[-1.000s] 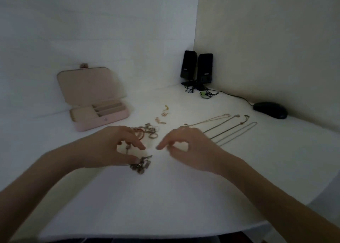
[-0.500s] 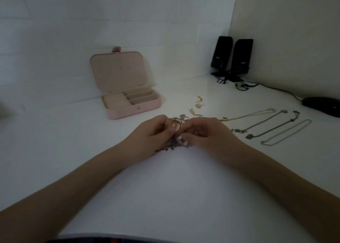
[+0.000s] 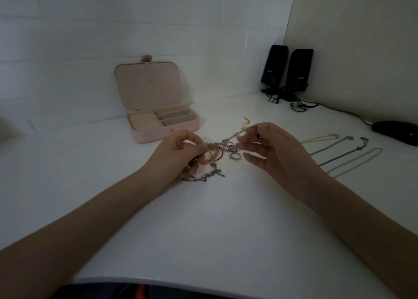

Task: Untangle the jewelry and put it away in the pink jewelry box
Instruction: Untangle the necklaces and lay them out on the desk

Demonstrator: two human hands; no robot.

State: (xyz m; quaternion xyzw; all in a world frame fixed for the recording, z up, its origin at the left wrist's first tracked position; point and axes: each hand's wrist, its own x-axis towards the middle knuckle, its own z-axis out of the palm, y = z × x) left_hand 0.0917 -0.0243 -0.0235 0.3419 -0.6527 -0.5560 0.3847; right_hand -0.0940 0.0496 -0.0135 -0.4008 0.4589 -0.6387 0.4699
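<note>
While the pink jewelry box (image 3: 166, 130) is standing open at the left, the left hand (image 3: 181, 155) is pinching the tangled jewelry (image 3: 217, 154) and the right hand (image 3: 269, 154) is pinching a chain end, pulling apart; next probably needs gentle separating.

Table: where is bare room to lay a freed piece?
Bare patches on the table: the wide near stretch between the forearms, and left of the pink jewelry box. Crowded: the tangle between both hands, and the four chains at right.
</note>
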